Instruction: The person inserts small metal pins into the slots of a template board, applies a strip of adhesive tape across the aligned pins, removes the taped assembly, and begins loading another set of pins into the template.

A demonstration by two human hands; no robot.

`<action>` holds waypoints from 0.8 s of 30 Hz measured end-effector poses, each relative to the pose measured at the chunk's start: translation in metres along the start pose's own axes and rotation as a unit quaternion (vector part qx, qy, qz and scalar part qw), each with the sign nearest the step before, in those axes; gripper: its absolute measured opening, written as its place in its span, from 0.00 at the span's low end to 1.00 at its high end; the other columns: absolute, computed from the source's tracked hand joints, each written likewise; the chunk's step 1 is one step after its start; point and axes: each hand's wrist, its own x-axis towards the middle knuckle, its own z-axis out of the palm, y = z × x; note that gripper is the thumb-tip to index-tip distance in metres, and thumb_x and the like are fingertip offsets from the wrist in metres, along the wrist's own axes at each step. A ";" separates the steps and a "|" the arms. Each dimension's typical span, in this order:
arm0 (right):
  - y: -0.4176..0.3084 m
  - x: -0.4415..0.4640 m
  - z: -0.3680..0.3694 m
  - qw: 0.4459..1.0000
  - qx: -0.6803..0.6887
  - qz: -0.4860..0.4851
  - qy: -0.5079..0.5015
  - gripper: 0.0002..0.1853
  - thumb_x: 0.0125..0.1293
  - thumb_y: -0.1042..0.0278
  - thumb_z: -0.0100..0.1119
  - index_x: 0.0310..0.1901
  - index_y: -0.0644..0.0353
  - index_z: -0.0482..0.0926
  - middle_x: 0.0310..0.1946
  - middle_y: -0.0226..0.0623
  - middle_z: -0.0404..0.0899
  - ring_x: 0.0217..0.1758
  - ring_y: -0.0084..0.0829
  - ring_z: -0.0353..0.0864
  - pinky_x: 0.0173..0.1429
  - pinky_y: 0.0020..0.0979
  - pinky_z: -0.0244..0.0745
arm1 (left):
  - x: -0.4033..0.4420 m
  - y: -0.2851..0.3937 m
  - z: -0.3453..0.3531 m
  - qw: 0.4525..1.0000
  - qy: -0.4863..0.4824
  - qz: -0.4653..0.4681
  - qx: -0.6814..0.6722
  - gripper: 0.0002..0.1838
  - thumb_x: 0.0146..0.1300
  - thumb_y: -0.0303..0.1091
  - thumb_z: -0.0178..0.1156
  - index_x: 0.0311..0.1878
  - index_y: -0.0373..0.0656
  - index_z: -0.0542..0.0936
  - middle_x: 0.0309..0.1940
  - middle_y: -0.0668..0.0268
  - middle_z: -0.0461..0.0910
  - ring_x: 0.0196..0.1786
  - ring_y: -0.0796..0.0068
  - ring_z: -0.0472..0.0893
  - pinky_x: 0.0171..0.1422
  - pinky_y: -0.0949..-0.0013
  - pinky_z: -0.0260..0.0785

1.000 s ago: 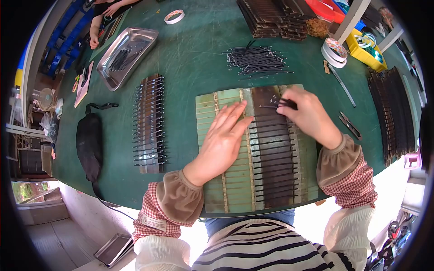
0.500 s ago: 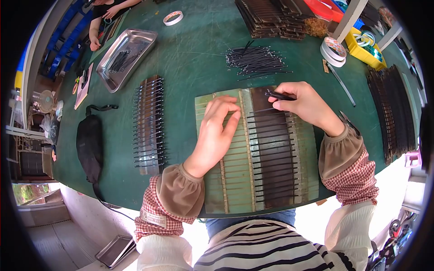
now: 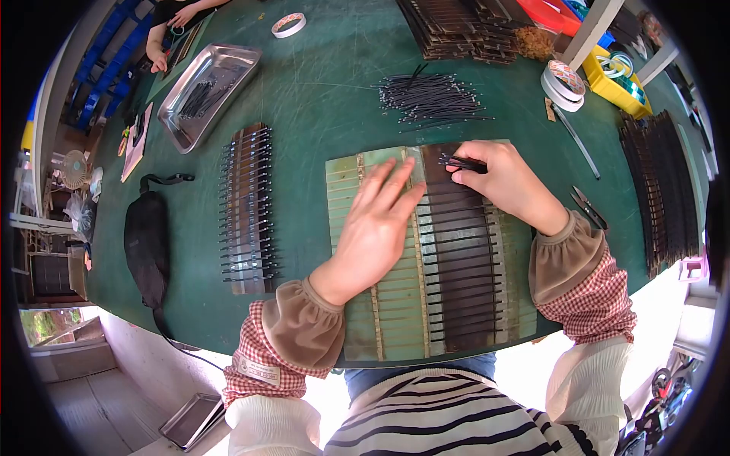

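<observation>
My left hand (image 3: 376,224) lies with fingers outstretched on the green lined board (image 3: 399,319), its fingertips at the upper part of the pale ruled strip. In my right hand (image 3: 506,178) a small bundle of thin black wires (image 3: 464,163) is pinched, above the upper end of the dark brown strip (image 3: 439,171). Across this strip several black wires (image 3: 460,262) lie in parallel rows, from its middle down to the near edge. The strip's uppermost part shows bare. Beyond the board sits a loose pile of black wires (image 3: 430,99) with small light tips.
Left of the board lies a filled strip of wires (image 3: 247,205), then a black pouch (image 3: 147,243) and a metal tray (image 3: 209,95). Tape rolls (image 3: 563,85), a pen (image 3: 576,140), snips (image 3: 588,207) and stacked strips (image 3: 658,190) are on the right. Another person's hand (image 3: 158,61) is at far left.
My left hand has flattened, its fingers stretching out over the board's upper part. My right hand, still holding the wires, has shifted slightly left and down.
</observation>
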 end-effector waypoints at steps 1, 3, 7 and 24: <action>-0.002 -0.001 0.001 1.000 -0.013 -0.001 0.006 0.09 0.59 0.72 0.70 0.41 0.64 0.83 0.34 0.44 0.84 0.39 0.46 0.84 0.44 0.39 0.77 | 0.000 0.001 0.000 1.000 -0.006 0.005 0.011 0.21 0.61 0.16 0.58 0.58 0.34 0.80 0.69 0.52 0.72 0.72 0.47 0.68 0.74 0.51 0.64; -0.008 -0.004 0.003 0.999 -0.040 -0.005 0.019 0.09 0.59 0.72 0.70 0.40 0.63 0.83 0.35 0.42 0.83 0.41 0.48 0.83 0.44 0.41 0.76 | 0.000 0.002 -0.001 0.999 -0.018 0.015 0.033 0.22 0.59 0.16 0.58 0.59 0.34 0.79 0.70 0.51 0.70 0.73 0.47 0.67 0.75 0.50 0.63; -0.015 -0.008 -0.002 0.993 -0.105 0.027 0.037 0.08 0.60 0.71 0.69 0.40 0.61 0.83 0.36 0.41 0.81 0.41 0.47 0.83 0.45 0.42 0.76 | -0.001 -0.002 -0.001 0.999 -0.009 -0.007 -0.043 0.20 0.63 0.17 0.58 0.59 0.35 0.79 0.69 0.51 0.72 0.74 0.49 0.67 0.76 0.52 0.62; -0.024 0.006 -0.033 0.964 0.184 0.162 -0.107 0.08 0.66 0.71 0.67 0.42 0.67 0.85 0.30 0.29 0.84 0.29 0.17 0.74 0.34 0.24 0.71 | 0.019 -0.009 0.009 0.916 0.082 -0.147 -0.363 0.04 0.66 0.23 0.64 0.41 0.36 0.78 0.44 0.62 0.83 0.50 0.67 0.80 0.58 0.66 0.71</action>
